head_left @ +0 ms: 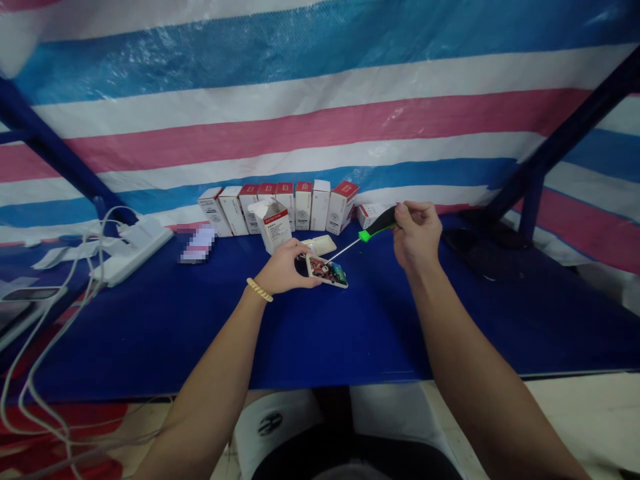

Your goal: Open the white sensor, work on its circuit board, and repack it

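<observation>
Head view: left hand (286, 268) was clamped on open device casing (341, 285) by one end; right hand (420, 235) was closed round handle end of screwdriver (379, 223). Casing was mid-length along bench (345, 340), nearer back edge than front; whether it touched bench, couldn't tell. Shaft slanted down to exposed innards, tip contact unclear. Good handling likely called for steadier casing, steeper shaft, light pressure, fingers clear of tip.
</observation>
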A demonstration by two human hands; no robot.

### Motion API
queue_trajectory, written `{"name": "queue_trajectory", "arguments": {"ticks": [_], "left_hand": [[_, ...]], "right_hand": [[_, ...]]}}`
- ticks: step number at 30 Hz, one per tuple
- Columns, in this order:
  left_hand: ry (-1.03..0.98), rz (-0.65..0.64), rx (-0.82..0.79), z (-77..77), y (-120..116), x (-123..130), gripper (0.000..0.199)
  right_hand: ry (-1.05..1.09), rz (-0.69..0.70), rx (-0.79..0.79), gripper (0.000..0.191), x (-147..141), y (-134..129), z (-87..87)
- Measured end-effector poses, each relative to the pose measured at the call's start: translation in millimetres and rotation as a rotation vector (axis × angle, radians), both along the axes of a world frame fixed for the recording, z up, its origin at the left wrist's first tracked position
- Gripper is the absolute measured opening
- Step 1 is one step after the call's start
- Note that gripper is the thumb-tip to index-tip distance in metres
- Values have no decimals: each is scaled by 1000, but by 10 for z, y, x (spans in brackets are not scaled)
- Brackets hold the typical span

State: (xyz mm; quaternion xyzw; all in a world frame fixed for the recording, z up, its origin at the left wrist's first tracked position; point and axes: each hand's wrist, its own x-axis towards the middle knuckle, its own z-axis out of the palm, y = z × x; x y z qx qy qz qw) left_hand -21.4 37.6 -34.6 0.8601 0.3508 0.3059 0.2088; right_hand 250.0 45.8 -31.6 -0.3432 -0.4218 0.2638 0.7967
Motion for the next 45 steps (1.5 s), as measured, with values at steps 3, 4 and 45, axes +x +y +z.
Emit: {"name": "queue_trajectory", "arguments": {"ticks": [3,4,45], "left_hand": [[6,-5,2,7,2,-2,50],[9,-6,4,10,1,-2,50],[16,-11,36,20,-14,7,46]], "right_hand": [[-32,128,-7,43,41,-22,4],[-41,181,-13,43,50,-37,13],[-105,-119,-54,55,-167,-27,-56]]}}
